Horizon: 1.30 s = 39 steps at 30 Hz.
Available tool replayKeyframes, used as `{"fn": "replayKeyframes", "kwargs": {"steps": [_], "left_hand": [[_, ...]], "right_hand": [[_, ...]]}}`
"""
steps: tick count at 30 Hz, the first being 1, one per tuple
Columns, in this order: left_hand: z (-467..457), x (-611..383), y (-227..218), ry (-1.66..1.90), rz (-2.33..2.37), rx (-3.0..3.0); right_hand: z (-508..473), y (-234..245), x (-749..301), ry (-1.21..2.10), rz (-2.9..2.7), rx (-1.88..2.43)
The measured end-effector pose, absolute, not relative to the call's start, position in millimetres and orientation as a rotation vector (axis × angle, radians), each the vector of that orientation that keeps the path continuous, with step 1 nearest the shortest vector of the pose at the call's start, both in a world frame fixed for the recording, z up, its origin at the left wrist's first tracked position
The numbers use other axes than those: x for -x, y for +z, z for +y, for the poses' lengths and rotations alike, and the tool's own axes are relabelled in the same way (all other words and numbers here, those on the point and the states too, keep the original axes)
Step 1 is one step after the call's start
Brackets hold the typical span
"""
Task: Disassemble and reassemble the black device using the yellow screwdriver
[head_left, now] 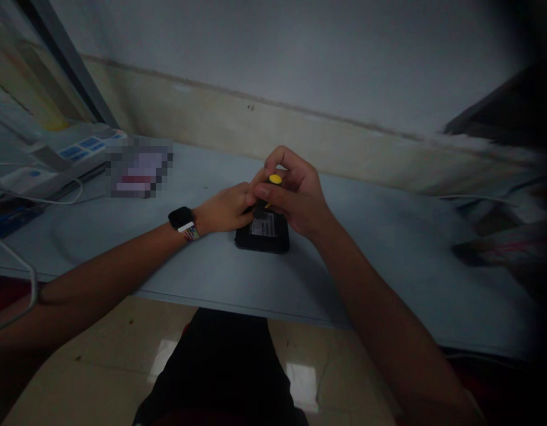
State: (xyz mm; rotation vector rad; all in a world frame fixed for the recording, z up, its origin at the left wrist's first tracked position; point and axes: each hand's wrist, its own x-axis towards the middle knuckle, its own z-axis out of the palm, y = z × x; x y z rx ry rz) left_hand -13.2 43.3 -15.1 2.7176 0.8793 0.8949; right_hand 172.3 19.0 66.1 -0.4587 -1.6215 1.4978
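Observation:
On the table lies a black box-shaped device (262, 239) with rounded corners and a pale printed label on its upper face. My right hand (302, 192) closes its thumb and fingers around a screwdriver (274, 180) with a black handle and a yellow end cap. The screwdriver stands over the device's far part; its tip is hidden behind my fingers. My left hand (227, 207) grips the device along its left and far side, with its fingertips near the screwdriver and partly covered. A dark watch with a patterned band sits on my left wrist.
A power strip (93, 145) with a plug and white cables (34, 201) occupies the table's left end, beside a blurred-out flat object (140, 171). Blurred items (495, 245) lie at the right. The wall (273, 127) bounds the table's far side.

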Motion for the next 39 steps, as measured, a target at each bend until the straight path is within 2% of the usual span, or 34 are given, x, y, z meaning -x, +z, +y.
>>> {"fn": "replayKeyframes", "kwargs": {"steps": [6,11,19,25,29,39], "left_hand": [[41,14,-16,0.833,0.966,-2.688],[39,15,-15,0.810,0.973,-2.685],[40,14,-14,0.919,0.819,-2.651],[41,18,-22,0.789,1.016,-2.670],[40,16,-18,0.835,0.953,-2.674],[41,13,-15,0.968,0.748,-2.692]], "right_hand": [[30,60,-175,1.417,-1.718,0.347],[31,59,-176,1.473,-1.738,0.298],[20,62,-174,1.553,-1.615,0.411],[32,57,-173,1.491,-1.687,0.218],[31,62,-175,1.493,-1.715,0.208],[21,65,-172,1.536,-1.594,0.454]]}}
